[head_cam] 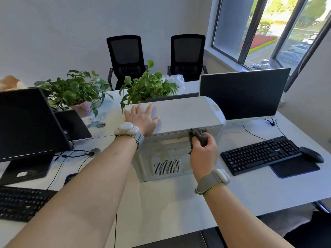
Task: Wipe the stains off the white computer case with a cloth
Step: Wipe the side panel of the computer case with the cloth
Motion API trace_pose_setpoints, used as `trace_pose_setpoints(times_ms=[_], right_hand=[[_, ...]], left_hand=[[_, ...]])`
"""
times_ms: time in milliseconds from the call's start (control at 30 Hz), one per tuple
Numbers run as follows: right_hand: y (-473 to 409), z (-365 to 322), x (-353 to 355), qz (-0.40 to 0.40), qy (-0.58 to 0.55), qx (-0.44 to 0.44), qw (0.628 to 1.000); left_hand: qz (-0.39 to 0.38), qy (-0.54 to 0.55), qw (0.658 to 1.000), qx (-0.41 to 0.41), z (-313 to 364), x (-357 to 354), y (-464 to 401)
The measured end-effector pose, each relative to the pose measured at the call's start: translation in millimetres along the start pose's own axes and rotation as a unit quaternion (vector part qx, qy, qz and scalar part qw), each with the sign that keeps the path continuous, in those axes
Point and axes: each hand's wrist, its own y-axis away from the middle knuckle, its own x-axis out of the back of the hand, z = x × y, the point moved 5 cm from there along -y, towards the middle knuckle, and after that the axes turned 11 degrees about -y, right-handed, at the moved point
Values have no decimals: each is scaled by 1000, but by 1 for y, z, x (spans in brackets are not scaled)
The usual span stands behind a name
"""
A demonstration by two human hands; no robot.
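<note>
The white computer case [184,113] stands on the white desk [170,203] in the middle of the view, its near face showing yellowish stains and a perforated vent. My left hand [141,117] lies flat and spread on the case's top, near its left end. My right hand [203,151] holds a bunched dark grey cloth [198,134] pressed against the upper near edge of the case, toward its right side. Both wrists wear grey bands with white pods.
A black keyboard [259,154], mouse [311,154] and mouse pad lie right of the case, with a monitor [243,93] behind. Another monitor [26,122] and keyboard [21,203] sit at left. Two potted plants [146,86] and two black chairs stand behind.
</note>
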Motion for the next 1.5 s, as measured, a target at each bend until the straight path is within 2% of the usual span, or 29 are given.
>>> trace_pose_setpoints(times_ms=[67,233,267,367,433,567,700,733,900,967,1033,1100,1200,1267,1367,1433,1500], right_hand=[[-2,2,-3,-4,-8,-13,1000],[4,10,-17,-129,8,-17,992],[3,10,-12,-119,-11,-21,993],[-8,6,11,7,-56,-17,998],[-15,8,14,47,-70,-29,996],[-6,10,-1,13,-8,-29,999],[2,13,-19,-126,51,-12,991],[2,12,-20,-139,59,-5,989],[1,0,-7,-29,-9,29,999],[4,0,-12,-39,24,38,998],[5,4,-18,-92,72,38,992],[5,3,-18,-121,70,35,990],[1,-8,-8,-78,46,83,992],[2,-15,-12,-105,90,132,982],[8,-18,-25,-166,194,222,941],[10,-25,-32,-174,207,265,926],[18,-30,-45,-214,226,337,889]], left_hand=[[-3,-9,1000,-1,0,1,1],[1,-17,1000,6,0,-1,-2],[1,-16,1000,5,0,-2,-1],[-1,-7,1000,4,-1,-2,-1],[2,-6,1000,7,-2,0,-3],[-4,-7,1000,8,-1,-3,-2],[-6,-5,1000,12,-1,-3,-3],[-7,-3,1000,13,-1,-3,-3],[-5,1,1000,14,0,-1,-2],[-3,2,1000,15,-1,-1,-3],[-6,1,1000,16,-1,-1,-3],[-10,1,1000,15,0,-1,-2],[-10,4,1000,16,1,0,-1],[-16,8,1000,19,0,1,-1],[-20,7,1000,16,0,0,0],[-21,11,1000,17,-1,0,-1],[-26,17,999,17,-1,0,-1]])
